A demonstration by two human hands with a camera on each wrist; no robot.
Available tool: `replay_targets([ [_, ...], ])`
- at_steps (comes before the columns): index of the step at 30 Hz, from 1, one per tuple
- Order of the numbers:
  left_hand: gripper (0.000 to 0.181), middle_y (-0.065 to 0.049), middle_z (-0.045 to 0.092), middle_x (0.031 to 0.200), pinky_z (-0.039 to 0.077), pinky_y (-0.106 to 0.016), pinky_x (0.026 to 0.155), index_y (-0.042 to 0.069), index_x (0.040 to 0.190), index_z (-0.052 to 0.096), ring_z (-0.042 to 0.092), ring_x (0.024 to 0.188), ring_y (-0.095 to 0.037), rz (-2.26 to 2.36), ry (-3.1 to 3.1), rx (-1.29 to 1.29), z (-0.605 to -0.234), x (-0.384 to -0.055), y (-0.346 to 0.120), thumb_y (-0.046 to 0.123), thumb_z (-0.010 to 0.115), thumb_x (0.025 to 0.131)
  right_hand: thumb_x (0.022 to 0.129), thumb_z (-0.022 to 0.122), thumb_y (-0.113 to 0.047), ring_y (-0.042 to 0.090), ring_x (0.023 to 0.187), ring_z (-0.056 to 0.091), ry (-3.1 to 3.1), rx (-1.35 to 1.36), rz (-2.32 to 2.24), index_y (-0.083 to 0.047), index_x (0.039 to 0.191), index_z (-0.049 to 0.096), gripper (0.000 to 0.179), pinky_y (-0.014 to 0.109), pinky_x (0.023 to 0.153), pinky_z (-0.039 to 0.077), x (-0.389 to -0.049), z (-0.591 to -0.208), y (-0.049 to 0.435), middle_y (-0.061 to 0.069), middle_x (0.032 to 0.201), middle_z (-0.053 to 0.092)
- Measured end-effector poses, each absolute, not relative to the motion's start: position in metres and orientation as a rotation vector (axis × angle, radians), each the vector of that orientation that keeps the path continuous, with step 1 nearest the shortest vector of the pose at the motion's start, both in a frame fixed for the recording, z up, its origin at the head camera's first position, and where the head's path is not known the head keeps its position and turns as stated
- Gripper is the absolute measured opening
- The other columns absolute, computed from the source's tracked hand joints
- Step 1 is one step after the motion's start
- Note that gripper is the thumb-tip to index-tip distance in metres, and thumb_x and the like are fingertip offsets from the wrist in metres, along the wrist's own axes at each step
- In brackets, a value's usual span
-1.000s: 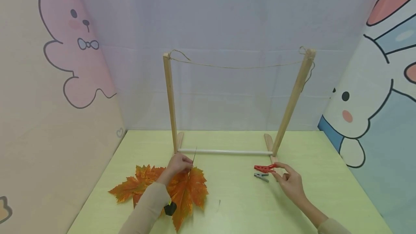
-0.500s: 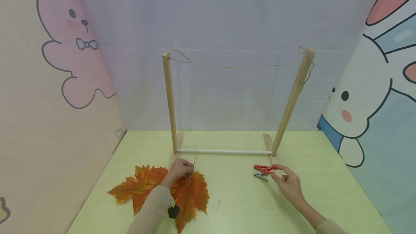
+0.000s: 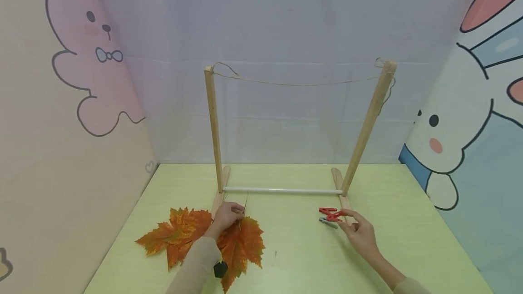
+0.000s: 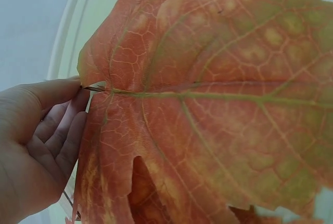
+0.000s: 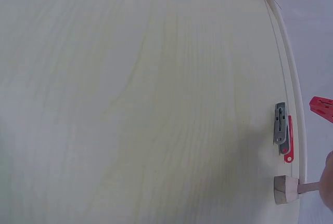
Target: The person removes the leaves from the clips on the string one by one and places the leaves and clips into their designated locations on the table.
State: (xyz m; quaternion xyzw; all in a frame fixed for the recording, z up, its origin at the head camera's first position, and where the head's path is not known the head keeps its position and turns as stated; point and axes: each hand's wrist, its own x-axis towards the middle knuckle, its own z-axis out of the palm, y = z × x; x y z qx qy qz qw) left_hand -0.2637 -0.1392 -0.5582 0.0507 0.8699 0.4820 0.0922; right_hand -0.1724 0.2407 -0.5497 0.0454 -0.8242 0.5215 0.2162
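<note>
My left hand pinches the thin stem of a large orange maple leaf. In the left wrist view the leaf's veined blade spreads out from thumb and fingertips. Between thumb and fingers, my right hand holds a red clothespin by its handle end, with the other end pointing left. Behind it lie another red clothespin and a grey one on the table. The right wrist view shows the held clothespin only in part, at the edge.
More orange leaves lie at the left, partly behind the left sleeve. A wooden frame stands at the back, with a left post, a right post, a white bottom rod and a sagging string between the post tops.
My left hand has shifted slightly right and nearer with the leaf. The red clothespin in my right hand has lowered a little, and the second red one now shows apart from it.
</note>
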Motion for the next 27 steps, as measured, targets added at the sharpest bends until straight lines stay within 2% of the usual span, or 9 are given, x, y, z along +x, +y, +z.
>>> replay_targets([
  [3,0.016,-0.009,0.065,0.081,0.051,-0.032,0.062,-0.004,0.093,0.067,0.061,0.072,-0.019,1.400,2.622,0.179,-0.562,-0.265,-0.139,0.003,0.067,0.078,0.074,0.069,0.005,-0.010,0.037,0.026,-2.264,0.154,1.433,0.004,0.102,0.062,0.029,0.017,0.030,0.025,-0.174,-0.552,0.240,-0.007,0.055,0.048],
  [6,0.016,-0.009,0.065,0.081,0.051,-0.033,0.064,-0.003,0.093,0.067,0.061,0.075,-0.020,1.358,2.655,0.210,-0.565,-0.267,-0.139,0.003,0.067,0.078,0.073,0.069,0.006,-0.010,0.037,0.025,-2.263,0.164,1.416,0.004,0.102,0.062,0.030,0.017,0.030,0.025,-0.175,-0.554,0.238,-0.004,0.056,0.049],
  [10,0.016,-0.009,0.066,0.082,0.051,-0.032,0.064,-0.002,0.093,0.068,0.061,0.076,-0.020,1.323,2.683,0.235,-0.566,-0.267,-0.138,0.003,0.068,0.078,0.073,0.070,0.005,-0.010,0.038,0.023,-2.288,0.140,1.414,0.004,0.103,0.062,0.031,0.017,0.030,0.023,-0.176,-0.557,0.237,-0.005,0.046,0.039],
  [15,0.015,-0.008,0.067,0.081,0.051,-0.031,0.064,-0.001,0.092,0.069,0.062,0.075,-0.020,1.297,2.707,0.259,-0.563,-0.266,-0.135,0.003,0.068,0.077,0.073,0.070,0.005,-0.009,0.037,0.023,-2.298,0.122,1.443,0.004,0.103,0.062,0.031,0.017,0.030,0.023,-0.173,-0.558,0.235,-0.002,0.049,0.043],
  [16,0.015,-0.008,0.067,0.081,0.051,-0.031,0.064,-0.002,0.092,0.069,0.062,0.075,-0.020,1.300,2.703,0.257,-0.562,-0.265,-0.135,0.003,0.068,0.077,0.073,0.070,0.005,-0.009,0.037,0.023,-2.292,0.125,1.445,0.004,0.103,0.062,0.031,0.017,0.030,0.023,-0.173,-0.558,0.235,0.001,0.053,0.049],
  [21,0.015,-0.008,0.067,0.080,0.050,-0.029,0.064,-0.002,0.091,0.068,0.062,0.074,-0.018,1.317,2.693,0.264,-0.564,-0.266,-0.136,0.002,0.069,0.077,0.071,0.072,0.004,-0.010,0.037,0.022,-2.284,0.112,1.440,0.003,0.100,0.064,0.030,0.018,0.030,0.022,-0.172,-0.559,0.234,0.006,0.057,0.056],
  [23,0.015,-0.009,0.067,0.080,0.050,-0.029,0.063,-0.003,0.091,0.068,0.062,0.073,-0.018,1.327,2.691,0.272,-0.564,-0.266,-0.136,0.002,0.069,0.076,0.071,0.072,0.003,-0.010,0.037,0.021,-2.295,0.105,1.446,0.003,0.100,0.064,0.029,0.019,0.030,0.022,-0.172,-0.561,0.234,0.006,0.055,0.055],
  [25,0.015,-0.008,0.067,0.079,0.050,-0.029,0.063,-0.003,0.091,0.068,0.062,0.073,-0.017,1.331,2.691,0.267,-0.564,-0.266,-0.135,0.001,0.069,0.076,0.072,0.072,0.002,-0.010,0.037,0.021,-2.309,0.105,1.450,0.002,0.100,0.064,0.029,0.018,0.030,0.022,-0.171,-0.564,0.235,0.008,0.059,0.058],
  [27,0.014,-0.008,0.067,0.079,0.051,-0.030,0.064,-0.002,0.090,0.068,0.062,0.073,-0.017,1.326,2.703,0.255,-0.564,-0.266,-0.134,0.001,0.069,0.076,0.072,0.072,0.002,-0.009,0.037,0.021,-2.327,0.107,1.463,0.001,0.100,0.064,0.029,0.018,0.030,0.022,-0.171,-0.566,0.234,0.012,0.071,0.063],
])
